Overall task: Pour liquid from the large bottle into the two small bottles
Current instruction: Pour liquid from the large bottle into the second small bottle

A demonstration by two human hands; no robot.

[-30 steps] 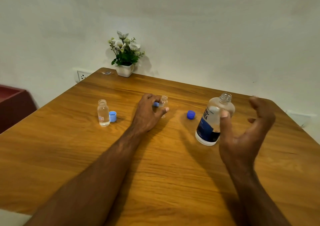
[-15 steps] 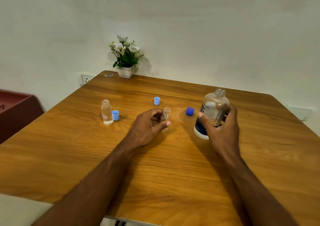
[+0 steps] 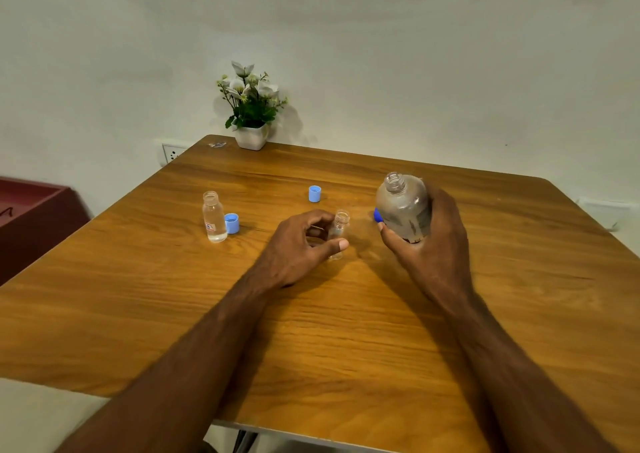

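On a wooden desk (image 3: 311, 331), seen from above and behind the person's two bare forearms, the left hand (image 3: 298, 244) has its fingers (image 3: 341, 244) and thumb curled round an empty small bottle (image 3: 338, 232), uncapped and standing upright near the desk's centre. At about three o'clock from it, close by, the right hand (image 3: 429, 241) wraps its fingers round the belly of the large bottle (image 3: 403, 206). That bottle is lifted and tipped, its open neck pointing up and toward eleven o'clock, not yet over the small bottle's mouth. No liquid is running.

To pour well, the left hand should probably hold the small bottle steady against the desk while the right brings the large neck directly above the narrow opening, then tips slowly. The wide mouth over so small a target is likely to spill if tilted fast.

Farther out, a dark blue cap (image 3: 378, 215) peeks from behind the large bottle. A light blue cap (image 3: 314, 194) sits at twelve o'clock from the left hand. At nine o'clock, well apart, a second small bottle (image 3: 214, 217) stands open, holding clear liquid, with another light blue cap (image 3: 232, 223) just beside it. A potted plant (image 3: 251, 106) stands at the far edge.
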